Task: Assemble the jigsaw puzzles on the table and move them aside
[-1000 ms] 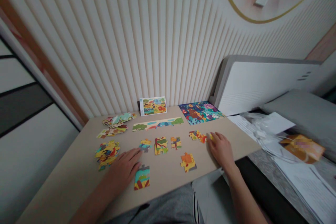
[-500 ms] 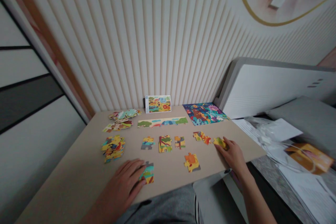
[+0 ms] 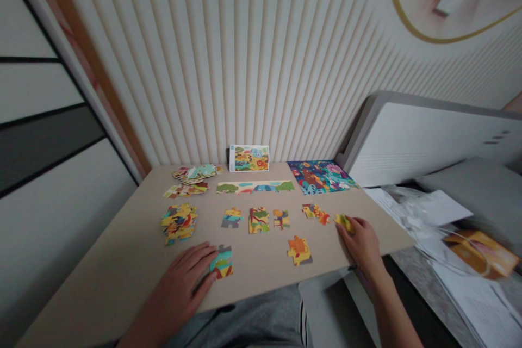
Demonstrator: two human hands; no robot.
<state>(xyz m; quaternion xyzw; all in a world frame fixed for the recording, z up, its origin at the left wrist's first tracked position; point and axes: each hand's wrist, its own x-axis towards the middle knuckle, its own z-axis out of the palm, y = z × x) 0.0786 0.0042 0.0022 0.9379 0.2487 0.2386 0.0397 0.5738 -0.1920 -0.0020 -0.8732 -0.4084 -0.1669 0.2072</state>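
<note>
Near the front edge of the table, my left hand (image 3: 184,276) has its thumb and fingers closed at the left side of a teal and yellow puzzle piece group (image 3: 223,263). My right hand (image 3: 362,242) pinches a yellow-green puzzle piece (image 3: 343,222) at the table's right side; the fingers partly hide it. Just left of that piece lies a red and yellow joined strip (image 3: 316,213). An orange and yellow puzzle section (image 3: 299,250) rests between my hands. Farther back are a blue-yellow section (image 3: 232,217), a tree section (image 3: 259,221) and a small section (image 3: 281,219).
Loose pieces are piled at the left, in a yellow heap (image 3: 178,223) and a paler heap (image 3: 198,174). A joined top strip (image 3: 255,187) lies before an upright picture card (image 3: 249,158). A dark blue puzzle picture (image 3: 322,176) is at the back right. Beyond the table (image 3: 261,277) stands a bed.
My left hand has slid the teal and yellow section slightly leftward. My right hand stays in about the same place with its piece. The camera view has shifted a little.
</note>
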